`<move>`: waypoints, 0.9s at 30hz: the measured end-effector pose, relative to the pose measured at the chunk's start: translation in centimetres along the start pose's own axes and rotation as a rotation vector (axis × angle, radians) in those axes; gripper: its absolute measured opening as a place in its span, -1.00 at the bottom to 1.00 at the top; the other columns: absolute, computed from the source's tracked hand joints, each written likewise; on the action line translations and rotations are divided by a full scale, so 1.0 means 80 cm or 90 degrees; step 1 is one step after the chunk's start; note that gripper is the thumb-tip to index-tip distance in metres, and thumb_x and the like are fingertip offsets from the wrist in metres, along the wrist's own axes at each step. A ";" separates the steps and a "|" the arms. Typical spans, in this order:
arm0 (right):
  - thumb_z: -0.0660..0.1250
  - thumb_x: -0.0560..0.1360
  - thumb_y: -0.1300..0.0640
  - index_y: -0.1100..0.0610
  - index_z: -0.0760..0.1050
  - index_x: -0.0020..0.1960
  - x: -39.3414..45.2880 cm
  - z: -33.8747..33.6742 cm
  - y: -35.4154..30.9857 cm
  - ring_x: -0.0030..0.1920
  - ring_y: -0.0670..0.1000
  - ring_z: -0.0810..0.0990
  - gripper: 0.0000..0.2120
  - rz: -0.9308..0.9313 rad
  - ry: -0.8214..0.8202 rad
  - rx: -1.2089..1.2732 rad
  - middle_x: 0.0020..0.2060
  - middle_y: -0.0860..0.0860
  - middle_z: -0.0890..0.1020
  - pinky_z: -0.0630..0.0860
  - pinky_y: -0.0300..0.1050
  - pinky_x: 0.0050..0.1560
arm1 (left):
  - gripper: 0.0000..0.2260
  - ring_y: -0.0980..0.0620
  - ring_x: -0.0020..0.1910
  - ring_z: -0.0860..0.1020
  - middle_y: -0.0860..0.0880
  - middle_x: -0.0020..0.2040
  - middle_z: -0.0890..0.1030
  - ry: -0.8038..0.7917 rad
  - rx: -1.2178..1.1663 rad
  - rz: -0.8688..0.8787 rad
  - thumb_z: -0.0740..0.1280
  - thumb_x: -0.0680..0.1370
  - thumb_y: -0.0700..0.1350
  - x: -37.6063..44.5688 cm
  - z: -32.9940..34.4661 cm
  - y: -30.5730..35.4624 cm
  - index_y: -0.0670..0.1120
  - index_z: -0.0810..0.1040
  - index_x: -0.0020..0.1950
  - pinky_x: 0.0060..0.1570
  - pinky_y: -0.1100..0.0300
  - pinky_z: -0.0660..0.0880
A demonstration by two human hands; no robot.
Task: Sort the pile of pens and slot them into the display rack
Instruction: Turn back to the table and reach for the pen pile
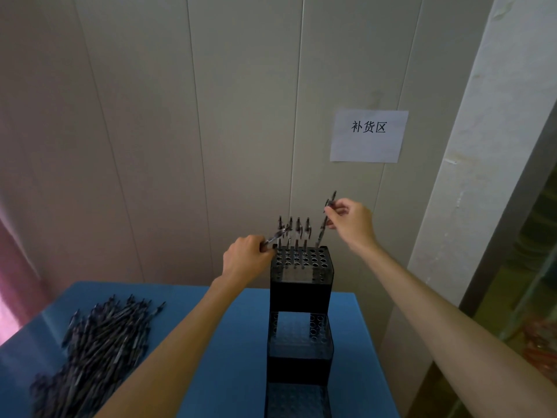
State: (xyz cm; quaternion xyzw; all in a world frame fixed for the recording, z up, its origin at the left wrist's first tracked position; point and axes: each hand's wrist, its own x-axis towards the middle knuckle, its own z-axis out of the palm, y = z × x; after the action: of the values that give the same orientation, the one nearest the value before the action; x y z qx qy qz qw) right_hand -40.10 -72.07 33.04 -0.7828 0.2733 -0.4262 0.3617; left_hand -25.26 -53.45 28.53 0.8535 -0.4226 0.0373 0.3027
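right hand (351, 220) pinches pen (326, 220), near-upright, tip down at rack (301, 267) back row | left hand (247, 257) grips second pen (275, 236), tilted up-right

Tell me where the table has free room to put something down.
Bare blue table lies between the pen pile and the rack, partly under the left forearm, and in a narrow strip right of the rack. The left side is crowded with pens.

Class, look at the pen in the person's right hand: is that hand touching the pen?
Touching. The head view shows the right hand pinching the pen near its upper end, fingertips closed on the barrel, above the rack's back right corner.
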 end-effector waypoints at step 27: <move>0.35 0.58 0.17 0.18 0.61 0.05 -0.008 0.030 0.029 -0.09 0.04 0.68 -0.89 0.002 -0.229 -0.248 -0.01 0.06 0.69 0.56 -0.23 -0.14 | -0.75 0.05 -0.44 0.34 0.02 -0.43 0.40 -0.014 -0.022 0.021 0.29 0.56 -0.10 0.008 0.005 -0.005 -0.03 0.40 -0.32 -0.41 0.25 0.24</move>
State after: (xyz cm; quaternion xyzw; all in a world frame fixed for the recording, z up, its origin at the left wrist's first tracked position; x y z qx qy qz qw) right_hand -38.57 -72.17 29.99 -0.9004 0.2830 -0.2191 0.2473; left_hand -24.67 -53.95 28.21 0.8413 -0.4408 0.0254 0.3119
